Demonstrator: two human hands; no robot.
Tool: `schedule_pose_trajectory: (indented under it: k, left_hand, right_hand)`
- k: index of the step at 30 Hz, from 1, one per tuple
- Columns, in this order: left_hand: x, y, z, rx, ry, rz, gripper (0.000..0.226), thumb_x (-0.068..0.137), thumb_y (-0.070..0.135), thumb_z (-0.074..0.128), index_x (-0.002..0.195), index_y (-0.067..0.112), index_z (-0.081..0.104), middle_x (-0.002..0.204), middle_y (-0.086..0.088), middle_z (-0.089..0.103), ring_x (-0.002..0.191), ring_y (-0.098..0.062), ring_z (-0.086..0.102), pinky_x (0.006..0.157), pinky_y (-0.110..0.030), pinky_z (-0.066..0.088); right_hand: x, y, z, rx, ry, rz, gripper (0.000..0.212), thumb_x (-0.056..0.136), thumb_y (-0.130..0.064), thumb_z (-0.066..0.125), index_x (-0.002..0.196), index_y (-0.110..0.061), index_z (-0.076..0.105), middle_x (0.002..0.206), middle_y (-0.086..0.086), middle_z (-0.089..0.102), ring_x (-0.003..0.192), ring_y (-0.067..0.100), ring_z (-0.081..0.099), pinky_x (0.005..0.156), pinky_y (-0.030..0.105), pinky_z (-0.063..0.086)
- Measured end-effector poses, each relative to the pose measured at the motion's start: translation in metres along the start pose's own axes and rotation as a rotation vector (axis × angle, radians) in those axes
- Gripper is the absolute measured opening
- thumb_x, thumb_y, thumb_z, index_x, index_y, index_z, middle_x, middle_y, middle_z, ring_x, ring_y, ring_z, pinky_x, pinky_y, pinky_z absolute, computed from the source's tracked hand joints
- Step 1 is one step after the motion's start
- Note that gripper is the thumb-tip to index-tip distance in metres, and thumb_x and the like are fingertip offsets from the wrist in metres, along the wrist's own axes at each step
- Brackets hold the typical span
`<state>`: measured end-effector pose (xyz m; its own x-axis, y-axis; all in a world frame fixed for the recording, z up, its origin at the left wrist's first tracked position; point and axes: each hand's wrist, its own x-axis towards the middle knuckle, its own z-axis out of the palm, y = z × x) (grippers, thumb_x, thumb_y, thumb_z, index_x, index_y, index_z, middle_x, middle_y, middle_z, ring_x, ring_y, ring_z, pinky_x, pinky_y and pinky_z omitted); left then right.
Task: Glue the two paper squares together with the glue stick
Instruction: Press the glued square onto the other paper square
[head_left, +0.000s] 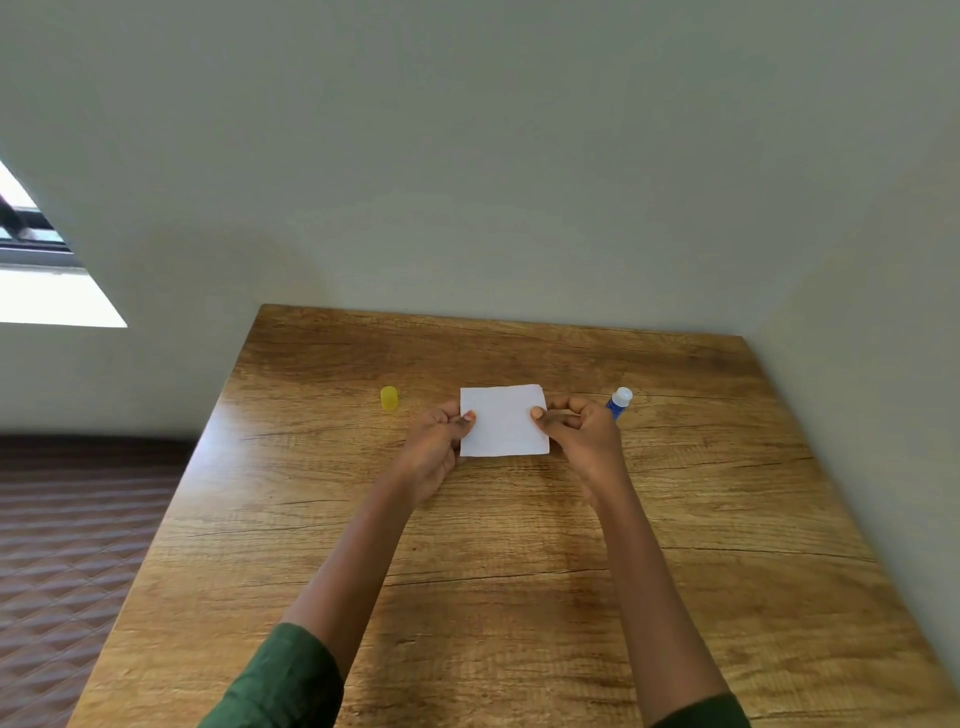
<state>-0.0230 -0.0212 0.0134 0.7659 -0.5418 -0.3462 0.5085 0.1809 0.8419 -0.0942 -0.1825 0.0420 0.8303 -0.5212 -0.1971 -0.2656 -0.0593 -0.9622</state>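
White paper squares (504, 421) lie stacked one on the other, raised a little over the wooden table (467, 545); a sliver of the lower sheet shows along the top edge. My left hand (439, 441) pinches the stack's left edge with thumb on top. My right hand (584, 431) pinches the right edge the same way. The blue glue stick (619, 401) with its white tip bare lies just behind my right hand. Its yellow cap (389, 398) stands apart to the left of the paper.
The table's far edge meets a pale wall (493, 208), and another wall runs along its right side. Off the left edge is a brown quilted surface (78, 545). A window (47, 280) shows at far left.
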Motion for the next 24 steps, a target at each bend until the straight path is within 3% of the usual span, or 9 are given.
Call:
schedule_pose_trajectory:
  k: [4,8,11,16,24]
  left_hand:
    - [-0.0003,-0.0001,-0.0002,0.015,0.002,0.002,0.028,0.095,0.008,0.044,0.12,0.005,0.057,0.114,-0.012,0.065,0.102,-0.023,0.062,0.085,-0.038,0.053]
    - [-0.0012,-0.0005,0.0003,0.008,0.001,-0.007,0.027,0.095,0.008,0.044,0.118,0.006,0.058,0.115,-0.013,0.064,0.105,-0.025,0.061,0.092,-0.044,0.05]
    - [-0.0014,-0.0002,0.0008,0.02,-0.007,-0.003,0.024,0.095,0.008,0.044,0.112,0.01,0.06,0.113,-0.012,0.065,0.102,-0.023,0.061,0.093,-0.044,0.049]
    - [-0.0014,0.0001,0.0006,0.018,-0.006,0.002,0.023,0.095,0.008,0.044,0.111,0.009,0.061,0.111,-0.012,0.065,0.1,-0.023,0.061,0.092,-0.044,0.048]
    - [-0.001,-0.0008,-0.0005,0.001,-0.02,0.015,0.029,0.095,0.007,0.044,0.121,0.001,0.056,0.112,-0.013,0.065,0.099,-0.022,0.063,0.081,-0.034,0.055]
  right_hand:
    - [-0.0003,-0.0007,-0.0004,-0.046,0.02,-0.037,0.023,0.079,-0.019,0.074,0.098,-0.01,0.065,0.092,0.01,0.073,0.087,0.02,0.07,0.073,0.035,0.059]
    - [-0.0004,-0.0003,-0.0001,-0.094,0.04,-0.08,0.025,0.08,-0.019,0.073,0.101,-0.007,0.066,0.092,0.01,0.073,0.083,0.017,0.07,0.062,0.024,0.056]
    - [-0.0006,0.0006,-0.0002,-0.113,0.051,-0.101,0.026,0.08,-0.02,0.073,0.101,-0.007,0.066,0.092,0.01,0.073,0.083,0.016,0.07,0.062,0.024,0.056]
    - [-0.0004,0.0016,0.0,-0.103,0.045,-0.086,0.026,0.078,-0.021,0.074,0.1,-0.011,0.065,0.093,0.011,0.074,0.085,0.019,0.07,0.073,0.039,0.06]
    - [-0.002,-0.0002,-0.0042,-0.024,0.012,-0.047,0.018,0.075,-0.015,0.077,0.088,-0.017,0.066,0.089,0.012,0.073,0.087,0.026,0.071,0.077,0.042,0.059]
